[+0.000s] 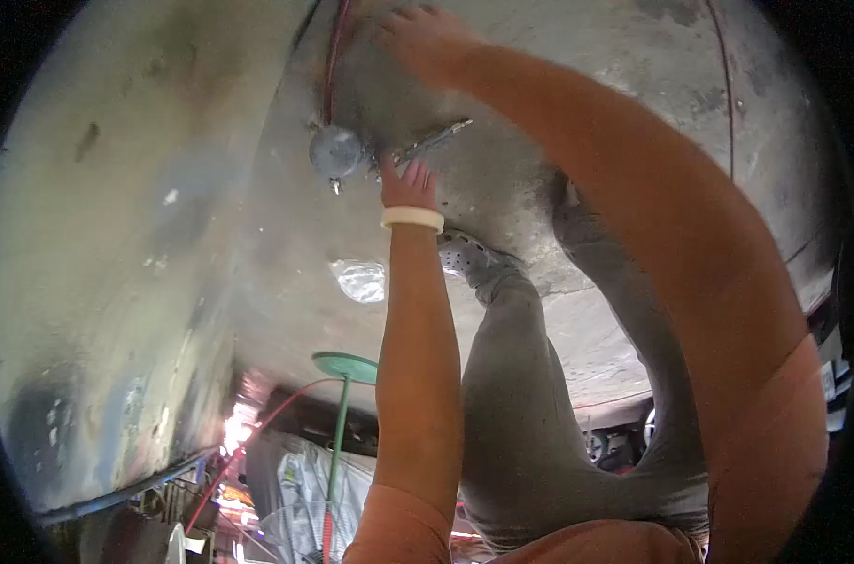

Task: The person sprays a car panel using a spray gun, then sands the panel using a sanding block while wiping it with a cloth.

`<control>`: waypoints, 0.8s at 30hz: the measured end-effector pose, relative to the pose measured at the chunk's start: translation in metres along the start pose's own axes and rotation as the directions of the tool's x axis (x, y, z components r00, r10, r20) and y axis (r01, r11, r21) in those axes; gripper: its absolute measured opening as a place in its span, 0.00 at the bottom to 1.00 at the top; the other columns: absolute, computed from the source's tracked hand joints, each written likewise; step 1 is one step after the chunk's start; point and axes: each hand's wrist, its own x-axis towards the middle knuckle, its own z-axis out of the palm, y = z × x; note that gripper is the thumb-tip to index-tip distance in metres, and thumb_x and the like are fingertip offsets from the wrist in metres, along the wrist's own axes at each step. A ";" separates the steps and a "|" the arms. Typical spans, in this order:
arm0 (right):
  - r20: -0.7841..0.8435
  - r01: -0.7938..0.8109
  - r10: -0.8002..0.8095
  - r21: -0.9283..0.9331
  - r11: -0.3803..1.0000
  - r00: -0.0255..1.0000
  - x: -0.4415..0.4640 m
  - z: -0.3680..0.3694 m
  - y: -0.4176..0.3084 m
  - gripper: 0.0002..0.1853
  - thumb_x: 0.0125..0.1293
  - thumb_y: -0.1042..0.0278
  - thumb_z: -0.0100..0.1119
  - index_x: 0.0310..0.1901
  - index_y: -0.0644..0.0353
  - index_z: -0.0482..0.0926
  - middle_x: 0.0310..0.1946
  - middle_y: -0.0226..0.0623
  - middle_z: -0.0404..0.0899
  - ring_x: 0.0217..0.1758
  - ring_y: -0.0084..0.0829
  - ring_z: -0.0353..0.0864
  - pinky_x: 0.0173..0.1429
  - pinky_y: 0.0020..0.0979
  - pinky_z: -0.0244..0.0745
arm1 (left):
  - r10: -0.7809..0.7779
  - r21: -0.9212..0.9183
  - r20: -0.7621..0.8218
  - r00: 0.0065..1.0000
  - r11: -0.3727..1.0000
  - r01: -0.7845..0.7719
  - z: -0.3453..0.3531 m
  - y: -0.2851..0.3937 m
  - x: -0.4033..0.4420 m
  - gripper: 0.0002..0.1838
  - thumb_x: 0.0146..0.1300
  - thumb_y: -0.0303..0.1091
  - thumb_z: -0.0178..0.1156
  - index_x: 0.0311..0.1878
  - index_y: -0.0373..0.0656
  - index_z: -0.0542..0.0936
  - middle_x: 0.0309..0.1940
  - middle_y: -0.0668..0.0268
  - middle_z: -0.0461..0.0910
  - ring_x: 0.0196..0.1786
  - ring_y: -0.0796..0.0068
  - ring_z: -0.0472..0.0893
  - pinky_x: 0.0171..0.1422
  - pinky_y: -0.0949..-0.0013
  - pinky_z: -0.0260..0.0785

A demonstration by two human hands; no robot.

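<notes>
My left hand, with a pale band on the wrist, reaches low over the grey floor. Its thumb and fingers are apart, and the fingertips come right up to a tool with a round grey metal cup. I cannot tell whether they touch it. A thin, crusted metal piece lies just beyond those fingers, on the right; whether it joins the cup is unclear. My right hand is stretched out at the top, slightly blurred, fingers extended, near a dark red hose that runs down to the cup.
A large curved, scuffed panel rises on the left. My legs and a grey clog are below. A green disc on a green pole stands lower left. A shiny patch lies on the floor; another thin hose runs at right.
</notes>
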 end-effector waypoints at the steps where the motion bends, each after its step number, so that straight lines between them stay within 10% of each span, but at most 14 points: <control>1: -0.086 0.054 -0.055 -0.014 0.998 0.995 0.024 0.001 -0.005 0.21 0.61 0.62 0.58 0.56 0.57 0.76 0.63 0.41 0.71 0.63 0.43 0.74 0.61 0.44 0.75 | -0.037 -0.062 -0.073 0.997 0.998 0.032 0.001 0.001 0.010 0.38 0.70 0.54 0.53 0.77 0.54 0.51 0.75 0.49 0.54 0.78 0.53 0.53 0.79 0.51 0.48; 4: 0.235 0.080 -0.026 -0.224 0.971 0.972 0.064 -0.042 -0.017 0.29 0.75 0.49 0.51 0.72 0.51 0.64 0.74 0.42 0.61 0.81 0.43 0.49 0.80 0.52 0.43 | -0.146 -0.217 -0.239 0.960 0.972 0.094 0.008 0.008 0.045 0.26 0.70 0.48 0.52 0.70 0.57 0.62 0.67 0.56 0.67 0.71 0.57 0.63 0.75 0.52 0.55; 7: 0.337 0.144 -0.025 -0.332 0.932 0.941 0.073 -0.049 -0.012 0.23 0.77 0.56 0.45 0.69 0.54 0.67 0.69 0.43 0.67 0.75 0.39 0.59 0.80 0.47 0.48 | -0.193 -0.234 -0.301 0.934 0.964 0.124 0.007 0.007 0.065 0.20 0.69 0.44 0.52 0.62 0.53 0.68 0.58 0.63 0.72 0.64 0.60 0.67 0.71 0.52 0.60; 12: 0.418 0.184 -0.260 0.214 0.959 0.870 -0.019 -0.028 -0.013 0.22 0.65 0.59 0.57 0.59 0.55 0.75 0.59 0.44 0.75 0.59 0.45 0.77 0.59 0.47 0.75 | -0.101 -0.194 -0.052 0.993 0.977 0.090 -0.037 -0.010 0.014 0.12 0.61 0.32 0.58 0.48 0.48 0.74 0.45 0.65 0.78 0.53 0.65 0.76 0.59 0.47 0.67; 18: 0.598 -0.556 0.104 0.647 0.522 0.794 -0.207 -0.198 -0.037 0.19 0.72 0.52 0.50 0.56 0.56 0.74 0.39 0.48 0.81 0.44 0.45 0.82 0.48 0.47 0.75 | -0.178 0.315 -0.188 0.966 0.921 0.231 -0.060 0.008 -0.161 0.10 0.59 0.34 0.59 0.44 0.53 0.76 0.40 0.68 0.81 0.49 0.70 0.80 0.53 0.53 0.73; 20: 0.713 -0.701 0.127 0.701 -0.129 0.690 -0.277 -0.262 -0.032 0.14 0.70 0.62 0.52 0.51 0.61 0.74 0.31 0.35 0.76 0.33 0.28 0.75 0.37 0.33 0.72 | -0.206 0.498 -0.212 0.955 0.819 0.287 -0.061 0.025 -0.223 0.12 0.65 0.34 0.60 0.50 0.50 0.74 0.45 0.68 0.79 0.52 0.75 0.78 0.56 0.61 0.73; 21: 0.620 -0.585 0.191 0.783 -0.210 0.761 -0.330 -0.255 -0.034 0.16 0.72 0.57 0.50 0.47 0.62 0.75 0.35 0.37 0.80 0.34 0.34 0.78 0.44 0.40 0.75 | -0.163 0.703 -0.170 0.972 0.671 0.236 -0.077 0.029 -0.237 0.20 0.62 0.34 0.61 0.58 0.48 0.73 0.54 0.66 0.78 0.59 0.70 0.77 0.62 0.59 0.71; 22: 0.558 -0.640 0.408 0.763 0.088 0.722 -0.357 -0.324 -0.039 0.15 0.70 0.58 0.50 0.44 0.63 0.75 0.36 0.39 0.80 0.35 0.37 0.78 0.45 0.41 0.74 | -0.150 0.834 -0.080 0.985 0.531 0.149 -0.086 0.038 -0.247 0.24 0.62 0.35 0.61 0.61 0.46 0.70 0.57 0.63 0.76 0.62 0.67 0.74 0.65 0.59 0.68; 24: 0.484 -0.695 0.632 0.708 0.124 0.605 -0.442 -0.383 -0.058 0.19 0.66 0.51 0.58 0.36 0.64 0.75 0.29 0.44 0.77 0.35 0.40 0.77 0.44 0.42 0.70 | -0.179 0.979 0.188 0.966 0.113 -0.169 -0.097 0.059 -0.265 0.32 0.61 0.37 0.62 0.67 0.40 0.64 0.64 0.58 0.71 0.68 0.60 0.69 0.71 0.60 0.62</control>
